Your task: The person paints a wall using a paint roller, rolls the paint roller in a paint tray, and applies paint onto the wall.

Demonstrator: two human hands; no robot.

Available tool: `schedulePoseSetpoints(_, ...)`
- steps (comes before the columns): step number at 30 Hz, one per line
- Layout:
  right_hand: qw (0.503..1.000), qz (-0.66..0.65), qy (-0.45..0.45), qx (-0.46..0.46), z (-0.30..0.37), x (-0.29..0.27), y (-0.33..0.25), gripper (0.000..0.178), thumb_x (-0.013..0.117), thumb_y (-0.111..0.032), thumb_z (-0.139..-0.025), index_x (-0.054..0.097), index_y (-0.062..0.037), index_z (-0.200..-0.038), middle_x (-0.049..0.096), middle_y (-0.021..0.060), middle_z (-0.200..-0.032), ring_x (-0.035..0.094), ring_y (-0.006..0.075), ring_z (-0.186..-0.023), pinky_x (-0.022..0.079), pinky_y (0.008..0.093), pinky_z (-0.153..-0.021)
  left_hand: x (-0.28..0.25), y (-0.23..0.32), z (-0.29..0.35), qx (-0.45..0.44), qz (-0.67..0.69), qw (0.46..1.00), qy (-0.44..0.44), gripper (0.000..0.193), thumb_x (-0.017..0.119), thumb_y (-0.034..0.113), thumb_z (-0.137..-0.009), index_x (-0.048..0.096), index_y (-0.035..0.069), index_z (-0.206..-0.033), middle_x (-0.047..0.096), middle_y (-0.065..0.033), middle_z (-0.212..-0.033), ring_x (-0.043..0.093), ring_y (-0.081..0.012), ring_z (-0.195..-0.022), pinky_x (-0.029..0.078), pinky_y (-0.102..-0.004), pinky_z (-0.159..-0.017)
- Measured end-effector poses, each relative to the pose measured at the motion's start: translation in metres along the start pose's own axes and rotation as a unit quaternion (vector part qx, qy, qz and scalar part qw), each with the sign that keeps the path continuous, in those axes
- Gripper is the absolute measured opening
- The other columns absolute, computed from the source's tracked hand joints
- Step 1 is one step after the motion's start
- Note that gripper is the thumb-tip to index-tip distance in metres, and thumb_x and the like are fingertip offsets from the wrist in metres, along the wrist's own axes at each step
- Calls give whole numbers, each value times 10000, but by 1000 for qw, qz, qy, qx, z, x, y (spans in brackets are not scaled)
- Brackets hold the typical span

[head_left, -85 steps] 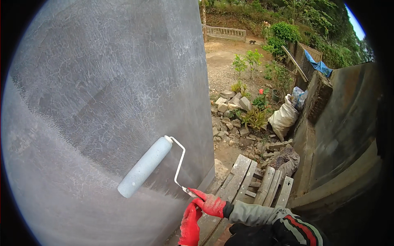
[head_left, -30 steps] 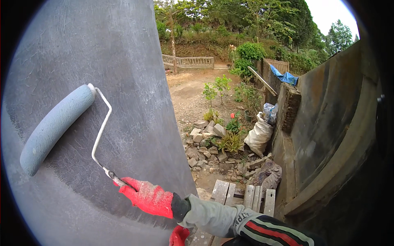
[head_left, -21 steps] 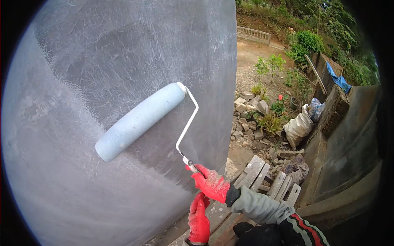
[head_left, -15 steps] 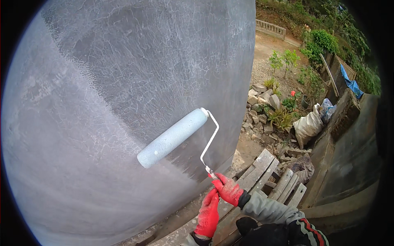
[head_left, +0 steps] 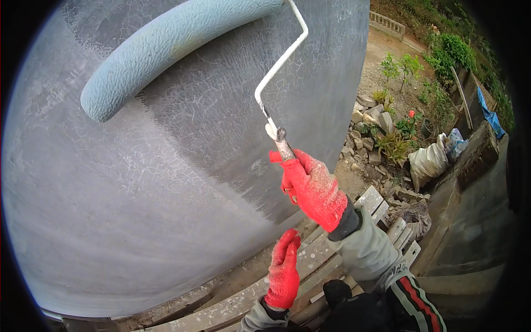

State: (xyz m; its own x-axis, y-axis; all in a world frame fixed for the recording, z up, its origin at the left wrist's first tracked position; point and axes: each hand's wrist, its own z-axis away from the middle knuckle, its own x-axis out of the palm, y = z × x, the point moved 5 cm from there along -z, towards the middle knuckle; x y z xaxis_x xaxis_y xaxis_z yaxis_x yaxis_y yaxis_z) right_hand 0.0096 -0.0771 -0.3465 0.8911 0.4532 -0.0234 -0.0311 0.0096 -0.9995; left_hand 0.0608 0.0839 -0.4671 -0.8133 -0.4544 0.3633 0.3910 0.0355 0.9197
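Observation:
My right hand [head_left: 315, 191], in a red glove, grips the handle of a paint roller [head_left: 177, 44]. Its long light-blue sleeve looms large at the upper left, joined to the handle by a bent white wire frame [head_left: 282, 58]. A rounded grey wall [head_left: 166, 221] with fine pale cracks stands behind the roller; a darker patch runs down its middle. Whether the sleeve touches the wall I cannot tell. Below and left of the right hand, my left hand [head_left: 282, 271] is off the handle, red-gloved, its fingers raised and loosely stretched, with nothing seen in it.
Paint-spotted wooden planks [head_left: 310, 257] lie below my hands, along the wall's foot. Beyond them are broken stones [head_left: 368, 130], a stuffed pale sack [head_left: 428, 163] and green plants [head_left: 451, 52]. On the right runs a low concrete wall [head_left: 475, 205] with a blue sheet [head_left: 489, 113] over it.
The roller has risen up and left, and its sleeve appears much larger and nearer. My right hand moved up with it. My left hand, earlier at the handle's lower end, is now apart from it.

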Motion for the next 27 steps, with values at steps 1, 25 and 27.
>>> schedulePoseSetpoints(1,1000,7,2,11,-2,-1,2,390,552,-397,-963,645,-48,-1109,582,47,-683,553,128,-635,454,311,-607,-2,-2,1,-8,0,1000,0,365,467,109,-1030,470,17,-1384,549,-97,-1333,524,-197,-1230,392,-328,-1069)
schedulePoseSetpoints(25,979,54,5,196,92,-25,191,359,489,-340,-984,621,-9,-940,556,22,-666,521,114,-573,429,281,-529,-2,-19,6,-22,-154,988,19,388,496,150,-1014,484,45,-1387,488,-123,-1383,453,-225,-1294,358,-333,-1084)
schedulePoseSetpoints(27,984,29,5,177,81,-23,168,346,504,-333,-979,627,-11,-942,560,22,-670,522,115,-590,429,282,-552,-2,-20,5,-28,-123,992,19,393,499,155,-1014,481,42,-1389,487,-119,-1381,454,-219,-1289,356,-329,-1084)
